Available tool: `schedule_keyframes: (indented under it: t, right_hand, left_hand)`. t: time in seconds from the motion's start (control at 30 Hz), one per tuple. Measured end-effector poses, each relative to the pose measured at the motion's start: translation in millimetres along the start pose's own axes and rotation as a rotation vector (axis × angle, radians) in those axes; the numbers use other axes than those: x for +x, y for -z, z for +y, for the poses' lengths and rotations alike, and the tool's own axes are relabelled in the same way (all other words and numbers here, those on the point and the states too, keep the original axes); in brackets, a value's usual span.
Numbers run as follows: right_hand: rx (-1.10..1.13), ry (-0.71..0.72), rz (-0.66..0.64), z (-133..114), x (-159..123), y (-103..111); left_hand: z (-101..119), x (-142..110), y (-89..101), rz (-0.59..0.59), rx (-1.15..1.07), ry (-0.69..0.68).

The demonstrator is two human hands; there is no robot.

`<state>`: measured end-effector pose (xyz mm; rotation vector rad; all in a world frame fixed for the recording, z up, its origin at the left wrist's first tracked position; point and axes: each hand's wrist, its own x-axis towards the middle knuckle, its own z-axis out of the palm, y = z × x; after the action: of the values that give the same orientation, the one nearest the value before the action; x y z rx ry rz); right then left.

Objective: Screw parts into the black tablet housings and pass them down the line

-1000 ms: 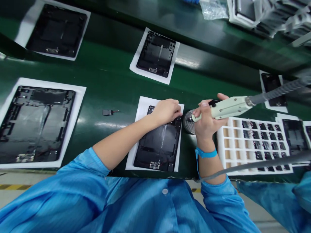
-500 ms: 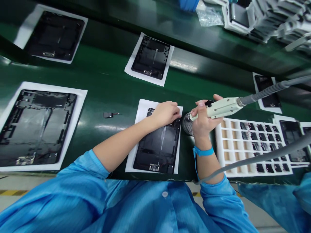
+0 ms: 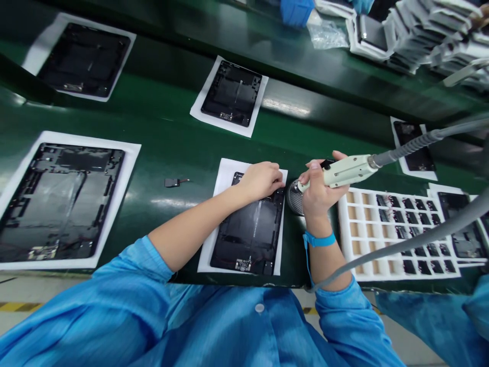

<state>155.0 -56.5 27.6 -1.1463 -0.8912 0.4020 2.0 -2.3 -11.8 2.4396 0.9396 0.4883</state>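
Note:
My left hand [image 3: 263, 181] rests on the upper right corner of an opened black tablet housing [image 3: 248, 234]. Its fingers are curled and pressed together there, hiding whatever they may hold. The housing lies on a white sheet [image 3: 208, 257] at the table's front edge. In my right hand [image 3: 317, 191] is a pale green hand tool [image 3: 347, 172] with a grey hose [image 3: 424, 140]. A round metal mesh part [image 3: 295, 198] sits at the tool's front end, just right of the housing. Left of the sheet lies a small black part with a short wire [image 3: 173, 182].
A white compartment tray [image 3: 346, 244] with small black parts stands at right, the grey hose crossing it. More opened housings lie on white sheets: one at front left [image 3: 72, 199], one at back left [image 3: 86, 58], one behind [image 3: 233, 94]. Stacked wrapped items [image 3: 428, 35] fill the back right.
Both hands keep nearly the same place and grip. The view has tilted slightly, and the housings at the back appear a little farther left and lower.

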Motion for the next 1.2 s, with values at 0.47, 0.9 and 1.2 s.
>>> schedule_keyframes:
  t: [0.47, 0.9, 1.2]
  right_hand:
    - [-0.011, 0.058, 0.022, -12, 0, 0]
    - [0.041, 0.015, -0.105, -3, -16, -20]
    - [0.023, 0.050, -0.135, 5, -17, -22]
  left_hand:
    - [0, 1, 0.7, 0.002, -0.034, 0.023]
    - [2, 3, 0.0, -0.014, -0.021, 0.025]
    - [1, 4, 0.1, -0.038, -0.014, 0.028]
